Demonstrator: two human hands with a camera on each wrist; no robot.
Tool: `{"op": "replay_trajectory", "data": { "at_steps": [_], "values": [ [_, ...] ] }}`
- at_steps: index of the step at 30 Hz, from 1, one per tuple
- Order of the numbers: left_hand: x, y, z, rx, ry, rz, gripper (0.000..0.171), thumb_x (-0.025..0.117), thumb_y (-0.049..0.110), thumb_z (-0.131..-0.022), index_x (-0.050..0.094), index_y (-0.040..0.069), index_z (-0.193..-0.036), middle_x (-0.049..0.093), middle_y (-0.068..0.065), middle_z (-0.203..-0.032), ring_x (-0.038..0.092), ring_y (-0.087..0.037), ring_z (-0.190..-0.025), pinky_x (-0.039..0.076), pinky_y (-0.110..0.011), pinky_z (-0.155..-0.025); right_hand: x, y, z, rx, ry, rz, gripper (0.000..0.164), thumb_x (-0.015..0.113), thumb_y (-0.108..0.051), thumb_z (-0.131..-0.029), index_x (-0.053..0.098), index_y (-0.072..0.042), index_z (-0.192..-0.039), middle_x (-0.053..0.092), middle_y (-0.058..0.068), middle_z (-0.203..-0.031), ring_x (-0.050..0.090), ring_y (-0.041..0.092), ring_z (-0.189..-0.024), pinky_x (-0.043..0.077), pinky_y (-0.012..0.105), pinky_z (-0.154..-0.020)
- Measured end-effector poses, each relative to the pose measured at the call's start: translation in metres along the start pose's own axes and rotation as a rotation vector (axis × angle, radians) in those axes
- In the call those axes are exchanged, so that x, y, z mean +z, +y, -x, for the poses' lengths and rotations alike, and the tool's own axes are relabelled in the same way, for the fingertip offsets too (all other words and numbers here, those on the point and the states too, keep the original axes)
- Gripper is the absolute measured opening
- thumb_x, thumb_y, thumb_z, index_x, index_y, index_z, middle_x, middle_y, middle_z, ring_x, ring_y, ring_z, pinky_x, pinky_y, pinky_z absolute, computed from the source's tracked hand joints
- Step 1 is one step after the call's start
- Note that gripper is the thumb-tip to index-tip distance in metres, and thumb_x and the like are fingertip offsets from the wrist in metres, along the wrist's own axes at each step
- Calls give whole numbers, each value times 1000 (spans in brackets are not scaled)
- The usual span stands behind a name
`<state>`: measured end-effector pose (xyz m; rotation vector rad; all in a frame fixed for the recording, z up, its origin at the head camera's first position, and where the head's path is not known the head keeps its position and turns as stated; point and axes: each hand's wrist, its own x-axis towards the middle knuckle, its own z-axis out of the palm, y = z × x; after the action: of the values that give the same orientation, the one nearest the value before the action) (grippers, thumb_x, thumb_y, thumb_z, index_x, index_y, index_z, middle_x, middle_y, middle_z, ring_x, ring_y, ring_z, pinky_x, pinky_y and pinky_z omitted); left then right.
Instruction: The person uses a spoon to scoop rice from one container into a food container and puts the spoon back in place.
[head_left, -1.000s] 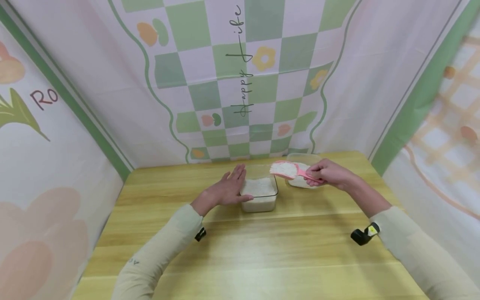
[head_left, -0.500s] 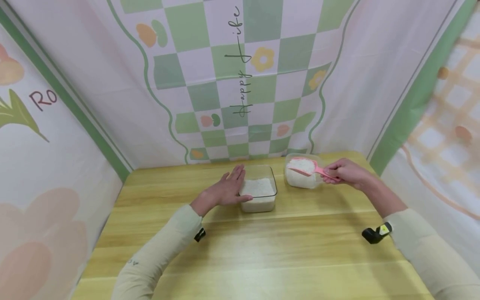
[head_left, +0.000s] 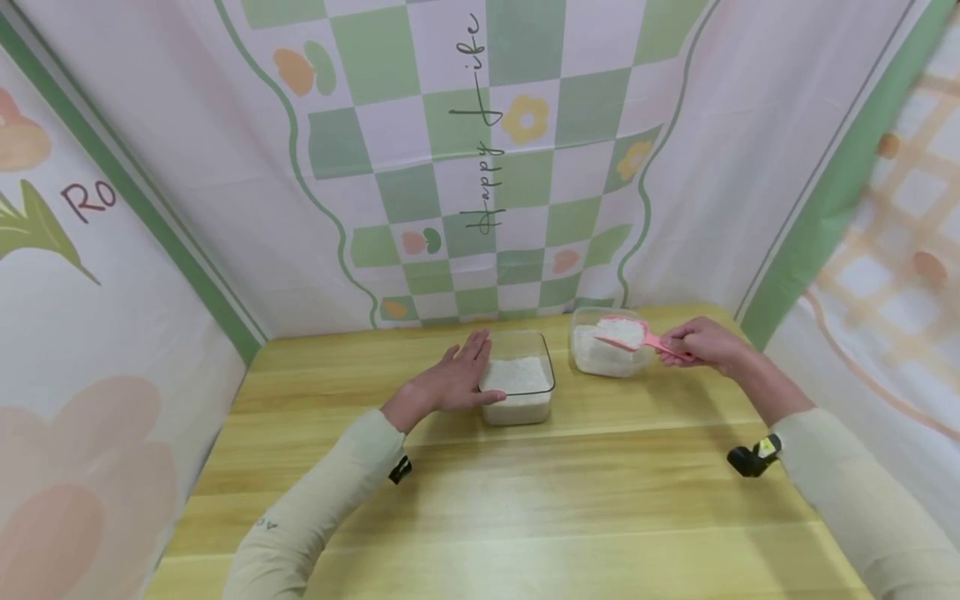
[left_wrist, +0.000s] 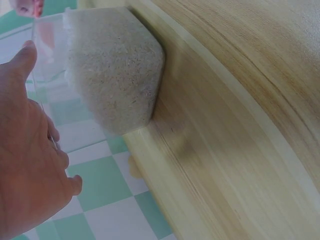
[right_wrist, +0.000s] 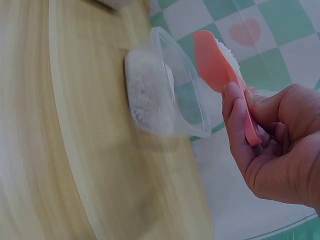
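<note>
A pink scoop [head_left: 625, 335] heaped with white grains is pinched by its handle in my right hand [head_left: 705, 343]. It is raised over the right side of a clear plastic tub [head_left: 592, 364], which holds more white grains. The right wrist view shows the scoop [right_wrist: 212, 62] above the tub's rim [right_wrist: 202, 110]. To the left stands a glass container [head_left: 517, 410] partly filled with rice [left_wrist: 117, 67]. My left hand [head_left: 453, 379] lies along its left side with straight fingers, thumb over the near rim.
Both containers stand near the back of a wooden table [head_left: 480, 508]. Close behind the table hangs a checkered curtain [head_left: 525, 192], with more printed fabric on either side. A black wrist camera [head_left: 752, 458] sticks out below the right sleeve.
My right hand has carried the loaded scoop rightward, from beside the glass container's rim to over the plastic tub, then slightly farther right. My left hand has stayed in place.
</note>
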<state>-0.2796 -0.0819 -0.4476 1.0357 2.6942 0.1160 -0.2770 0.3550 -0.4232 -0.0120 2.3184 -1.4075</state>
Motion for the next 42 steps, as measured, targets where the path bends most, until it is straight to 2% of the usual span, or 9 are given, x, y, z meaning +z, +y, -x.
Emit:
{"op": "replay_trajectory", "data": {
  "at_steps": [11,22,29,36,42],
  "values": [
    [-5,3,2,-1,-10,2,102,34,72,-97,-4,0,-159,-15,-13,-167,-11,-26,-156,10,-51,-126,-8,2,-8,-26,-12,117,36,47,3,-99,48,31,-122,74,4,-80,69,5,-70,58,18,-68],
    [-3,2,1,-1,-9,-5,101,34,71,-97,-4,1,-159,-14,-14,-167,-11,-26,-156,10,-51,-126,-6,-2,-12,17,-10,132,36,47,2,-100,49,31,-121,72,1,-74,67,4,-65,57,18,-65],
    [-3,2,1,-3,-9,-4,101,33,71,-97,-5,1,-159,-14,-14,-167,-11,-26,-156,10,-51,-126,-9,-4,-15,16,-2,219,36,50,-2,-101,53,28,-120,71,-2,-73,67,6,-64,55,19,-61],
    [-3,2,2,-3,-9,-5,101,33,71,-98,-5,0,-159,-15,-13,-167,-11,-26,-156,10,-51,-126,-9,-10,-12,30,-5,243,38,50,-4,-101,52,27,-122,71,-3,-73,65,4,-63,55,19,-62],
    [-3,2,2,-2,-6,-1,101,34,71,-97,-5,0,-159,-13,-15,-168,-10,-26,-156,10,-51,-126,-10,-11,-11,36,10,266,36,51,-5,-101,55,26,-119,71,-2,-72,67,8,-66,56,19,-62]
  ]
}}
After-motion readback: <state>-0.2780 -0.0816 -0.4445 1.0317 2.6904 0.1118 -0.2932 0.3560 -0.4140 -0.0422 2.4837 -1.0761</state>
